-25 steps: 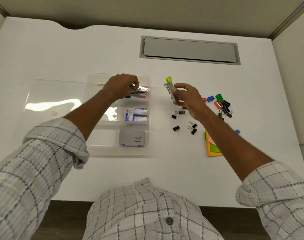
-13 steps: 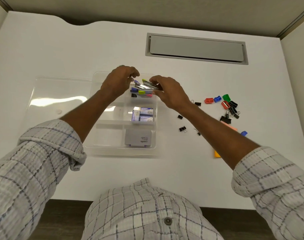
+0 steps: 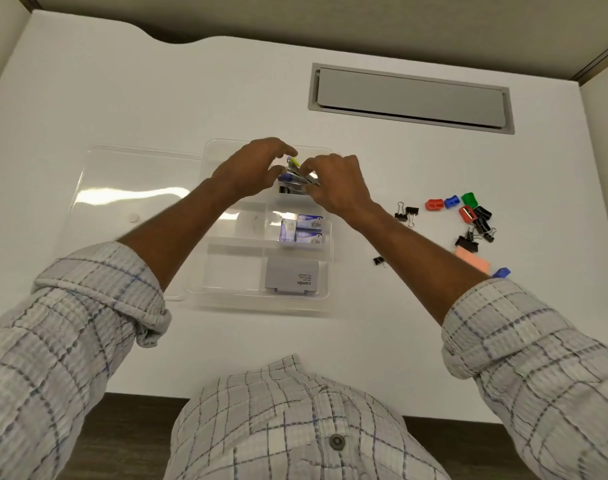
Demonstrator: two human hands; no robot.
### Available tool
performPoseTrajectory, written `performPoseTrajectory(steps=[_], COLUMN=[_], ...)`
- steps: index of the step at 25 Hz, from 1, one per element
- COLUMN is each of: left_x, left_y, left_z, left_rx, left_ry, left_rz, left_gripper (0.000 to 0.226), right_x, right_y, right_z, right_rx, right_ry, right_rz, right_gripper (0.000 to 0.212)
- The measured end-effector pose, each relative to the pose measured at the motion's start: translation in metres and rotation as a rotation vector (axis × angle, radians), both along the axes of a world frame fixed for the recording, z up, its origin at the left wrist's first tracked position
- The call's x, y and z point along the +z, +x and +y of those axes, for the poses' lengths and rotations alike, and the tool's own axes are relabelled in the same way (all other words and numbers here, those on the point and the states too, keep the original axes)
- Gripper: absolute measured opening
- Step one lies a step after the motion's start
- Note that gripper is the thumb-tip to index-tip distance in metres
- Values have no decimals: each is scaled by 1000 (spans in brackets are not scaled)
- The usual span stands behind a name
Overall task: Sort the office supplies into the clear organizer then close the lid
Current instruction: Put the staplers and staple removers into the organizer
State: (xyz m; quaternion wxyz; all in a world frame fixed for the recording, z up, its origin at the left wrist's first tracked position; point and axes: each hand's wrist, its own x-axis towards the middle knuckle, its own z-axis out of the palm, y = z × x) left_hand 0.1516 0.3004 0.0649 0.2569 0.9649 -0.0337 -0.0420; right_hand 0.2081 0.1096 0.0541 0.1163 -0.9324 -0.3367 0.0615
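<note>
The clear organizer (image 3: 233,292) lies open on the white desk, its lid (image 3: 133,188) folded out flat to the left. Both my hands meet over its far right compartment. My right hand (image 3: 337,188) pinches a bunch of highlighters (image 3: 295,176) with purple and yellow-green caps. My left hand (image 3: 250,168) hovers curled at the bunch's left end, fingertips at the caps. Small blue-and-white boxes (image 3: 302,230) fill the middle right compartment, and a grey Camlin box (image 3: 292,276) sits in the near right one.
To the right of the organizer lie black binder clips (image 3: 407,213), coloured sharpeners (image 3: 451,201), more black clips (image 3: 475,230), orange sticky notes (image 3: 474,259) and a blue piece (image 3: 501,272). A grey cable hatch (image 3: 410,97) is set in the desk's far side.
My right hand carried the yellow-green highlighters from the desk's right side into the far right compartment, joining my left hand there. The camera view shifted slightly.
</note>
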Motion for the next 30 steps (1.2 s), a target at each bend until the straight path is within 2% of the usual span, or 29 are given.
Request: performPoseTrajectory(steps=[5, 9, 15, 21, 30], left_x=[-1, 0, 8, 17, 9], left_y=[4, 4, 6, 8, -4], left_z=[-5, -10, -27, -76, -170], left_rx=[-129, -144, -64, -103, -294], left_ry=[115, 169, 112, -27, -10], left_rz=[57, 61, -26, -81, -64], left_gripper=[31, 25, 30, 28, 33], right_x=[3, 7, 8, -2, -9], right_y=[-2, -6, -25, -44, -75], right_z=[-8, -22, -79, -161, -244], right_rx=[-62, -123, -262, -389, -542], right_ry=[24, 83, 317, 338, 391], right_rz=[22, -3, -51, -4, -19], right_gripper=[30, 25, 24, 24, 24])
